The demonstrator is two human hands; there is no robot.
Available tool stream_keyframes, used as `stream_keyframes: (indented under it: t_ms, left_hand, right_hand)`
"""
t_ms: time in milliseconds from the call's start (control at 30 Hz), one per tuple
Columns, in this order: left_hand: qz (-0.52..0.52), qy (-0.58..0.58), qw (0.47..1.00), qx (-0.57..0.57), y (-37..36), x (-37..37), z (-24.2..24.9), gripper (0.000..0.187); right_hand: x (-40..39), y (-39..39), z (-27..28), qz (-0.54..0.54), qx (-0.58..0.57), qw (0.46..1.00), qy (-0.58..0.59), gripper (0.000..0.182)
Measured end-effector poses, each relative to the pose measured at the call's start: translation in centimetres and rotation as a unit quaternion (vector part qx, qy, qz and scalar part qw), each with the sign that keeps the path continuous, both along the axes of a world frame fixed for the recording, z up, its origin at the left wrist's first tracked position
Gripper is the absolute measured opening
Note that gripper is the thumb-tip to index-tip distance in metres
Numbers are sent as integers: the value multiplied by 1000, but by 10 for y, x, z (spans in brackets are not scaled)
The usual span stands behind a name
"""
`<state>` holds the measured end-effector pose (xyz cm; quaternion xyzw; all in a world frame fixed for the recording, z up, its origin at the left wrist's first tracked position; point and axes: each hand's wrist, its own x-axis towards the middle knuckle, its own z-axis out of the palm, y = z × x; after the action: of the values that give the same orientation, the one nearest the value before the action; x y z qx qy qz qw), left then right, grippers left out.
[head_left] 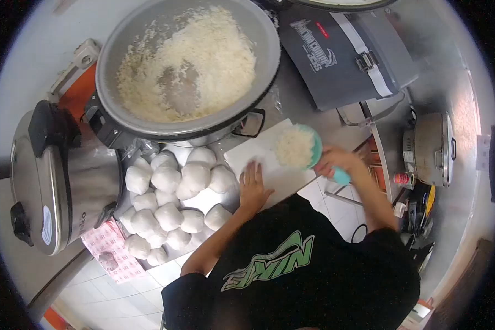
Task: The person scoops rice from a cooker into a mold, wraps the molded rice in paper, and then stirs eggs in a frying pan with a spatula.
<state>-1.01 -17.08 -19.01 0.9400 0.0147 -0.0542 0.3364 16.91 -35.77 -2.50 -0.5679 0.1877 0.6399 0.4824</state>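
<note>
Wearing one black shirt (pixel 297 275), closest of all to the lens, printed in green and white across the chest. Reaching forward from it with two bare forearms.

Pressing the left hand (pixel 252 187) down open, fingers spread, grasping nothing, onto one white sheet of paper (pixel 285 186); unable to count any layers beneath. Clasping one teal scoop (pixel 317 144) by its handle in the right hand (pixel 335 159), fingers curled and slightly blurred. Bearing in the scoop one heap of white rice (pixel 295 147), over the far right part of the paper; cannot tell whether touching it. Holding the scoop's bowl just left of the right hand, and to the right of and farther forward than the left hand.

Counting wrapped white bundles (pixel 169 217), about eighteen, heaped left of the left hand; too overlapped for a sure total.

Straight ahead and to the left, one large open pot (pixel 114 66), with more rice (pixel 220 60) and one greyish hollow inside. Past the bundles on the left, one silver cooker (pixel 96 187), lid closed. To the right of the open pot, one grey bag (pixel 330 71) with one buckled white strap (pixel 349 30).
</note>
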Motion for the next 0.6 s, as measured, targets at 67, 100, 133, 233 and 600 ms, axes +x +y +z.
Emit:
stream_keyframes:
  t_ms: [67,100,133,233,600]
  left_hand:
    - [-3,59,995,79,-7,1,-4,110]
    - [-6,90,989,120,-9,-1,-6,115]
    - [4,96,990,100,-10,-1,-8,121]
    - [12,95,991,97,-15,-1,-9,121]
    - [39,138,983,117,-31,-4,-7,125]
  right_hand:
    - [-42,-11,-34,-29,-52,992,-108,39]
    - [-58,-9,-49,17,-65,977,-203,43]
    - [-68,-4,-71,113,-167,930,-307,51]
    - [-117,19,-136,314,-343,738,-489,80]
    - [-120,46,-146,227,-215,824,-472,81]
